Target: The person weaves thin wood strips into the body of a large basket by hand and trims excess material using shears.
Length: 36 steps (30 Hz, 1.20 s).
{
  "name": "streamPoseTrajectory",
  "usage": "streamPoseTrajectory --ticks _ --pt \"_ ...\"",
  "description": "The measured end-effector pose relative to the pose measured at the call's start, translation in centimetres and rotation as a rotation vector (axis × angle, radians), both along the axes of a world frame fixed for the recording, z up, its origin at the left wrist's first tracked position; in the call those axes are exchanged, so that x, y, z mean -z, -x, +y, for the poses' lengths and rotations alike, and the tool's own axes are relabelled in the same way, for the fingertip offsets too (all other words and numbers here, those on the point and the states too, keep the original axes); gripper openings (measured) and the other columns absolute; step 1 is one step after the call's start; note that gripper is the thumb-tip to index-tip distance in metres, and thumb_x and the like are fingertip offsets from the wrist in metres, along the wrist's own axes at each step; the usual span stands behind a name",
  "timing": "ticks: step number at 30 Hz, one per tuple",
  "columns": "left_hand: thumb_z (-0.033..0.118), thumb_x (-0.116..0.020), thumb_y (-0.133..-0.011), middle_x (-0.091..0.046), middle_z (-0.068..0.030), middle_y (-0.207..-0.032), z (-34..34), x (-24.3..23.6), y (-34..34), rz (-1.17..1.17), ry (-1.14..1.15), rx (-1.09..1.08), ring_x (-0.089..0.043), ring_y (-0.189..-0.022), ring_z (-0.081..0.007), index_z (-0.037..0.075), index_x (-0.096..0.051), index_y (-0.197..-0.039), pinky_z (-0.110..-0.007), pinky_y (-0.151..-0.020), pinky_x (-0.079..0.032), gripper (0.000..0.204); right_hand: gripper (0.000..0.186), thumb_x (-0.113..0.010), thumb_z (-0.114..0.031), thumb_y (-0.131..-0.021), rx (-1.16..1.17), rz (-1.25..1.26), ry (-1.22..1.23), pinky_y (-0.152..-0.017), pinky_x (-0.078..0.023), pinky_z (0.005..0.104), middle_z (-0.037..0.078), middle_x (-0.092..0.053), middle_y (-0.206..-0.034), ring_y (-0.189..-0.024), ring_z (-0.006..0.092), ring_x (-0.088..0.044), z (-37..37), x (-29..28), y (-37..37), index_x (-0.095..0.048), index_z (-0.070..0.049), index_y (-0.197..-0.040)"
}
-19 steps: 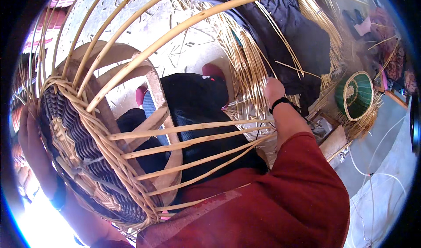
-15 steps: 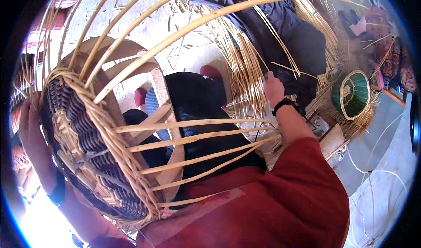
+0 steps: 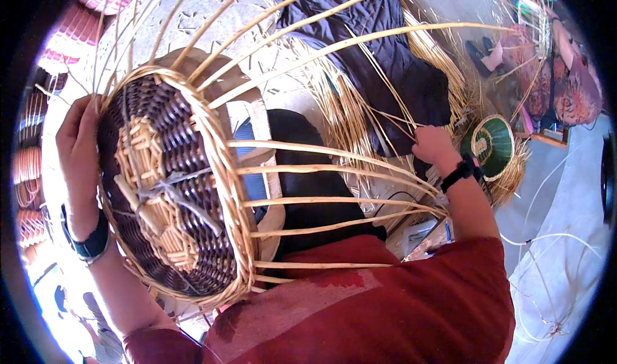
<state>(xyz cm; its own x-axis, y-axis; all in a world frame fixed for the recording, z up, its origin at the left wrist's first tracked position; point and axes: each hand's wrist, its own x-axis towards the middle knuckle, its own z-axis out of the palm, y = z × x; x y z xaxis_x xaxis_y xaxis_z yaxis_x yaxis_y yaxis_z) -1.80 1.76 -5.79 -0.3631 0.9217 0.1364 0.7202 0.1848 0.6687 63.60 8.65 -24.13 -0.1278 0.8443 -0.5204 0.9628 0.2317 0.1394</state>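
A half-woven wicker basket of dark and pale rods is tipped on its side in front of me, its base facing me. Long pale stakes stick out from its braided edge, some to the right and some up and away. My left hand grips the basket's left edge, the thumb side against the weave. Over at the right, my right hand is closed on thin willow rods beside a dark cloth. Which rods lie between its fingers is partly hidden.
Bundles of loose willow rods lie under and beside the dark cloth. A green-lined basket stands at the right, near another person in patterned clothes. Pink baskets are stacked at the far left. A white cord crosses the floor.
The basket has turned so that more of its base faces me, and it sits farther right. My right hand has moved right and slightly down, and is now at the rods by the cloth.
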Motion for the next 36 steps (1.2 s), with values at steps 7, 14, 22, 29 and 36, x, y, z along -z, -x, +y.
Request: streamPoseTrajectory --ticks 7,14,22,29,36 --pt "0.020 -0.064 -0.109 -0.069 -0.0013 -0.095 0.8 2.0 -0.4 -0.102 -0.039 0.035 -0.057 -0.089 -0.0078 -0.004 -0.072 -0.117 -0.025 -0.081 -0.047 0.027 0.014 -0.060 -0.013 -0.098 0.227 0.533 -0.262 -0.071 -0.053 0.0447 0.015 -0.067 -0.082 -0.076 0.0292 -0.066 2.7 -11.1 -4.4 -0.070 -0.005 -0.095" --pt "0.015 -0.067 -0.106 -0.073 -0.0047 -0.094 2.9 4.1 -3.6 -0.130 -0.133 0.060 -0.060 -0.088 -0.0101 -0.006 -0.074 -0.112 -0.028 -0.082 -0.051 0.023 0.008 -0.062 -0.010 -0.101 0.377 1.407 -0.574 -0.058 -0.050 0.0315 0.005 -0.064 -0.078 -0.065 0.0144 -0.061 6.0 -21.1 -3.2 -0.068 -0.007 -0.103" --pt "0.024 -0.072 -0.097 -0.075 -0.0215 -0.104 4.5 4.7 -7.1 -0.044 -0.197 0.035 -0.074 -0.097 -0.0393 0.003 -0.079 -0.106 -0.044 -0.088 -0.057 0.024 0.010 -0.066 -0.014 -0.101 0.159 1.629 0.015 -0.062 -0.054 0.0296 0.006 -0.069 -0.084 -0.070 0.0139 -0.066 7.0 -23.1 22.6 -0.067 -0.005 -0.105" --pt "0.030 -0.068 -0.100 -0.077 -0.0204 -0.097 4.4 4.9 -7.8 -0.167 -0.156 -0.016 -0.075 -0.095 -0.0381 0.004 -0.077 -0.107 -0.044 -0.086 -0.058 0.029 0.015 -0.070 -0.017 -0.101 0.113 1.674 0.357 -0.064 -0.058 0.0280 0.006 -0.073 -0.089 -0.075 0.0135 -0.071 6.7 -20.8 40.2 -0.066 -0.003 -0.107" --pt "0.035 -0.064 -0.105 -0.077 -0.0190 -0.088 3.8 4.8 -7.5 -0.303 -0.202 -0.115 -0.076 -0.087 -0.0328 0.002 -0.077 -0.106 -0.042 -0.079 -0.057 0.035 0.022 -0.069 -0.025 -0.103 0.118 1.687 0.276 -0.069 -0.059 0.0272 0.005 -0.077 -0.088 -0.076 0.0116 -0.071 6.6 -18.3 43.2 -0.074 -0.004 -0.102"
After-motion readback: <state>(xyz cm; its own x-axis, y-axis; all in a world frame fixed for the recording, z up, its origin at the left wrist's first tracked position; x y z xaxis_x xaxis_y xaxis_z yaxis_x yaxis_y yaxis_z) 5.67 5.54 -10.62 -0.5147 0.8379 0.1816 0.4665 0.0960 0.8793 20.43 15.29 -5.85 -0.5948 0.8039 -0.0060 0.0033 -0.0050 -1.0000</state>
